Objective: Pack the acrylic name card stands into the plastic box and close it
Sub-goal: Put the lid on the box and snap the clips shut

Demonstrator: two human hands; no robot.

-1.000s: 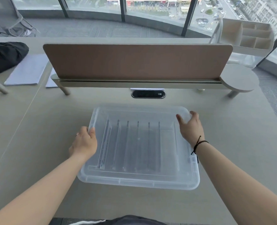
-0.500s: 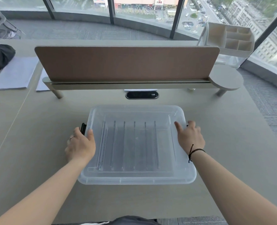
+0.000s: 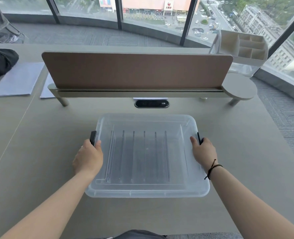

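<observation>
Lid on plastic box (image 3: 147, 191), stands (image 3: 139, 154) inside, counter (image 3: 246, 169) near edge. Left hand (image 3: 88, 158), right hand (image 3: 204, 152) curled over side latches (image 3: 93, 137), likely to snap shut.

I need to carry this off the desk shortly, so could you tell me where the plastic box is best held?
Hold the plastic box at its two short sides, one hand from each side, as the left hand and right hand sit now. It is wide and shallow, and the black latches mark the middle of those sides.
</observation>
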